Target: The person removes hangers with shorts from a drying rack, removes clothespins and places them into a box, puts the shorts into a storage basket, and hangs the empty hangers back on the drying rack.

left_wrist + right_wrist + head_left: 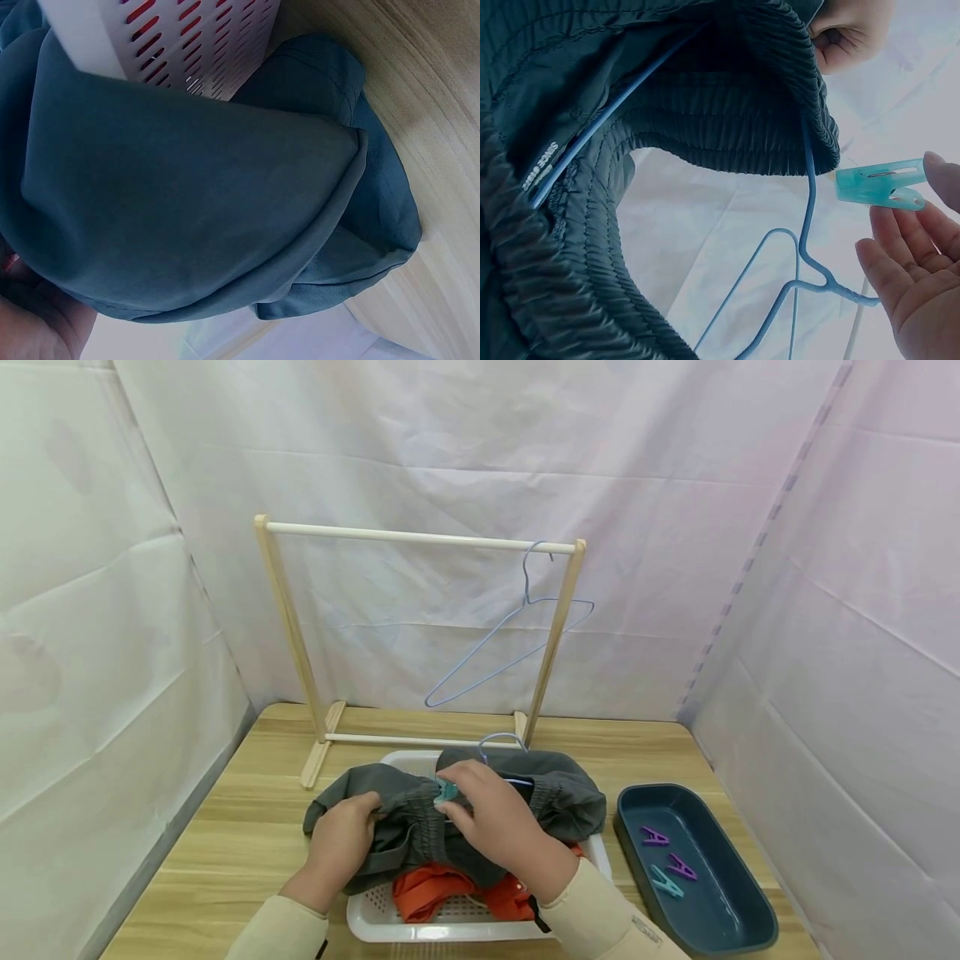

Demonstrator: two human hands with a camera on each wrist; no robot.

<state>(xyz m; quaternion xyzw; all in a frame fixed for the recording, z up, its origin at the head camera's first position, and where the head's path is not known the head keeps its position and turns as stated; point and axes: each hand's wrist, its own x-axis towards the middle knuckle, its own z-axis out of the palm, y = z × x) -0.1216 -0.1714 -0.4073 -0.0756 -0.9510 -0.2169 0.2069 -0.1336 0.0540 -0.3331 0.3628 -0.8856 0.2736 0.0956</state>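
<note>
Pinching a teal plastic clothespin, right hand faces left hand gripping dark-grey cloth; navy rectangular tray holds three clothespins.

And here's creased white fabric sheeting walling the back and both sides, tinged pinkish at upper right! A grey dashed strip runs down the right-hand corner, and below spreads a pale wood-grain tabletop, far corners rounded.
</note>
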